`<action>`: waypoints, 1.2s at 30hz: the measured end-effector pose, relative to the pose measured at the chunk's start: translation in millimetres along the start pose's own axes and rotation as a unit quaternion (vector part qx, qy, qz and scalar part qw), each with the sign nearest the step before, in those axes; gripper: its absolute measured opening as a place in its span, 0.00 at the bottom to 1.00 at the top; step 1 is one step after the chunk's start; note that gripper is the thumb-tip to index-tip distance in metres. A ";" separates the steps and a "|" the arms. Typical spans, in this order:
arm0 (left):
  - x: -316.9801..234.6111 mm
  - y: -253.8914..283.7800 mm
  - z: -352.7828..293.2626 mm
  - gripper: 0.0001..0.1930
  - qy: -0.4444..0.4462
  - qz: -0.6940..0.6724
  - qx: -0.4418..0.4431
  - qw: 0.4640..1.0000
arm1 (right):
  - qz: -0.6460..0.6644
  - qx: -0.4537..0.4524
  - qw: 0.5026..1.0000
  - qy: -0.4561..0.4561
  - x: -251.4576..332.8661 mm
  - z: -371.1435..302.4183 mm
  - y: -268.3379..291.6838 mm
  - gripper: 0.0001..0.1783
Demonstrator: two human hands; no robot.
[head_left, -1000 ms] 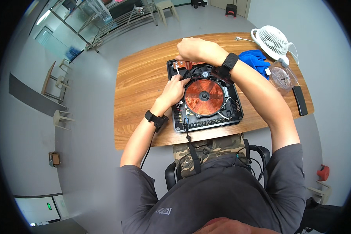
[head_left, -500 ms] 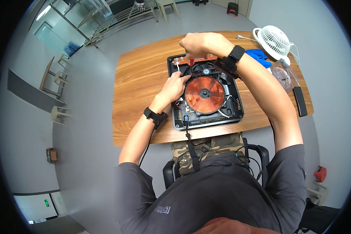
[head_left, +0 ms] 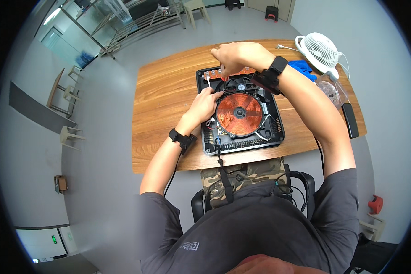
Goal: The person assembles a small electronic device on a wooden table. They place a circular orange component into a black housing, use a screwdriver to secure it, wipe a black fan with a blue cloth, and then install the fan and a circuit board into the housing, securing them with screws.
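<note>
An opened induction cooker lies on the table, its round copper coil and a black fan exposed. At its far side runs an orange circuit board. My right hand is closed round the red handle of a screwdriver, held upright over the fan area; its tip is too small to make out. My left hand rests at the cooker's left edge. Its index finger is stretched toward the fan beside the coil, and the other fingers are partly hidden.
On the wooden table, a white fan, blue cloth, a clear bag and a black oblong object sit to the right. A black strap hangs over the front edge. Stools and a metal rack stand farther off.
My right hand has turned slightly about the screwdriver, its wrist a little lower in view. My left hand keeps nearly the same place on the cooker. The whole view has shifted slightly.
</note>
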State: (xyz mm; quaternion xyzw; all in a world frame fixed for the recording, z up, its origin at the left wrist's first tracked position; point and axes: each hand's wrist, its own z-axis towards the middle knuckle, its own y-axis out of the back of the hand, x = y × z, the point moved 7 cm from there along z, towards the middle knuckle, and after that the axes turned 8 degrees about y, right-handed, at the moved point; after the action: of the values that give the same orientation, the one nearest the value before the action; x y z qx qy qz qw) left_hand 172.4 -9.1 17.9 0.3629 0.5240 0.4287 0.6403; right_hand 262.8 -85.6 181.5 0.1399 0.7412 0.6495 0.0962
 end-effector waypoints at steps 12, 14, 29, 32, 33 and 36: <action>-1.8 -3.9 1.0 0.21 0.001 -0.008 0.005 1.000 | 0.003 -0.037 0.998 -0.050 -11.1 6.3 -10.2 0.29; 0.0 -4.0 3.9 0.21 0.002 -0.006 0.014 1.000 | -0.007 -0.034 0.998 -0.055 -14.1 6.3 -11.2 0.32; -0.8 -3.7 1.1 0.20 -0.004 -0.003 -0.003 1.000 | -0.013 -0.012 0.999 -0.030 1.4 2.1 1.2 0.15; -0.4 -4.4 1.3 0.20 -0.010 -0.005 -0.004 1.000 | -0.083 -0.015 0.996 -0.040 -3.7 11.1 -9.9 0.17; 0.1 -4.6 1.4 0.20 -0.007 -0.003 -0.001 1.000 | -0.111 0.000 0.993 -0.044 -2.0 11.9 -11.2 0.17; 0.8 -3.4 0.9 0.20 -0.001 -0.002 0.005 1.000 | -0.047 -0.004 0.998 -0.052 5.7 8.7 -6.7 0.16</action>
State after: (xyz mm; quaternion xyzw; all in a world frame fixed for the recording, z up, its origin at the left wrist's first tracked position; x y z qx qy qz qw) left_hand 174.0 -9.6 14.6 0.3653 0.5261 0.4241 0.6402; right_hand 259.8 -76.4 173.8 0.1383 0.7383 0.6390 0.1658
